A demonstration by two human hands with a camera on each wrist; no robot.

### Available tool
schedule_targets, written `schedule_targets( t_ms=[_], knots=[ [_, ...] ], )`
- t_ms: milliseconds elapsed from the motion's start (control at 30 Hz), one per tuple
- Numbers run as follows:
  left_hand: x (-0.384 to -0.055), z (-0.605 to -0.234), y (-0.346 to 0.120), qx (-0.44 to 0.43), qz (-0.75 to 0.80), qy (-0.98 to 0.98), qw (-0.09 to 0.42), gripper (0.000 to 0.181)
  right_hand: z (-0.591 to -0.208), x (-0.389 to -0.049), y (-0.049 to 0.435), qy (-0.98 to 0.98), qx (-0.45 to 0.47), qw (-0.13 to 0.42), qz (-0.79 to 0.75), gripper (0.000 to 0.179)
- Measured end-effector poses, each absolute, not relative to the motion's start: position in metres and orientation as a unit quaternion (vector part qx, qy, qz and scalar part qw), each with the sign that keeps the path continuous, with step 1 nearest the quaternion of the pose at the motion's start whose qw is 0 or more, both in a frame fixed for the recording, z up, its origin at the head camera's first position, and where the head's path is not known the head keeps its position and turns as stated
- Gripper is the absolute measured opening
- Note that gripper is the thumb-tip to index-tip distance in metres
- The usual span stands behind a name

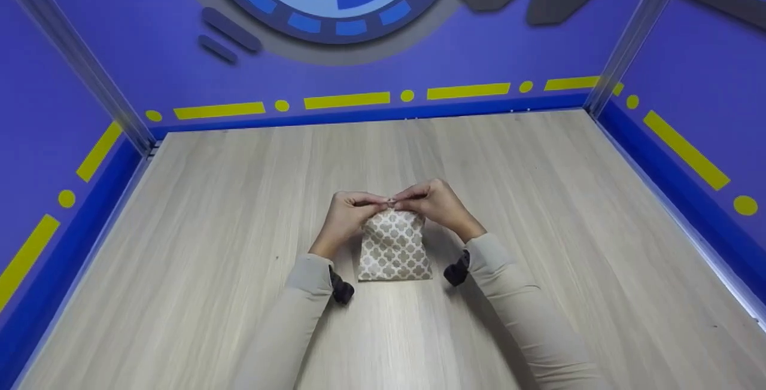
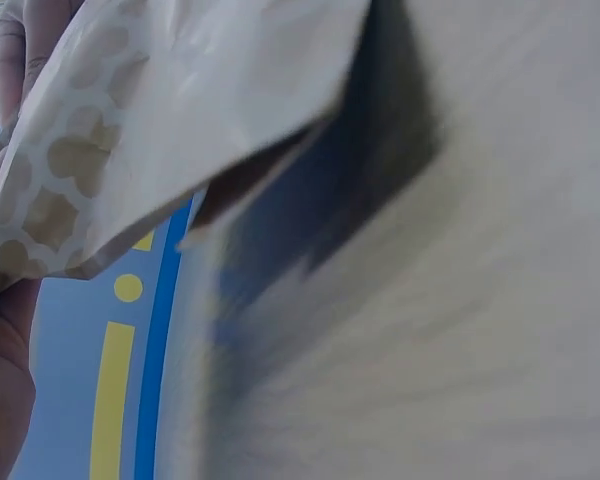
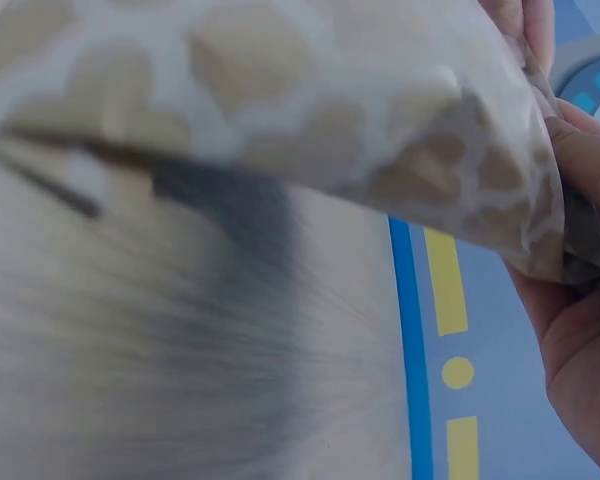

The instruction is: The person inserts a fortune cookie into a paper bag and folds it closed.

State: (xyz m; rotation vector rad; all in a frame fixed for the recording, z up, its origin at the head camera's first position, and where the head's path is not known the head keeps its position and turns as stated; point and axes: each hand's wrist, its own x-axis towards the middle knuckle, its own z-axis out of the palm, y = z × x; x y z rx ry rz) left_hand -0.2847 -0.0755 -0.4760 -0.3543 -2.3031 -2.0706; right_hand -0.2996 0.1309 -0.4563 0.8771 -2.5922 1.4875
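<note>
A small paper-like bag (image 1: 395, 247) with a tan and white quatrefoil pattern is at the middle of the table. Its top edge is gathered, and both hands pinch it there. My left hand (image 1: 349, 215) holds the gathered top from the left, thumb and fingers together. From the other side my right hand (image 1: 441, 207) pinches the same spot, the fingertips of the two hands almost meeting. In the left wrist view the bag (image 2: 75, 170) shows a pale side and a folded lower edge. The right wrist view shows the bag's patterned face (image 3: 330, 120); its contents are hidden.
The bag is over a light wood-grain table (image 1: 239, 318). Blue-purple panels with yellow dashes (image 1: 347, 100) rise behind and at both sides, joined by metal corner posts (image 1: 637, 31). Black wrist cameras (image 1: 458, 270) sit on both sleeves, close to the bag's sides.
</note>
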Motion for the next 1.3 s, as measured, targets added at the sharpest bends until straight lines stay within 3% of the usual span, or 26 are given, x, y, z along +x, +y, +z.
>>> schedule_targets(
  t_ms=[200, 700, 1100, 1300],
  knots=[
    [-0.286, -0.477, -0.079, -0.112, -0.663, -0.74, 0.014, 0.011, -0.455, -0.301, 0.14, -0.832, 0.269, -0.021, 0.485, 0.025],
    [-0.288, -0.476, -0.091, -0.172, -0.639, -0.75, -0.018, 0.016, -0.456, -0.3, 0.152, -0.824, 0.302, 0.012, 0.478, 0.015],
    [-0.287, -0.476, -0.1, -0.144, -0.613, -0.777, 0.019, 0.012, -0.457, -0.3, 0.158, -0.836, 0.284, -0.017, 0.469, 0.029],
    [-0.287, -0.477, -0.102, -0.146, -0.612, -0.777, 0.014, 0.014, -0.459, -0.3, 0.163, -0.829, 0.261, -0.027, 0.494, 0.024]
  ],
)
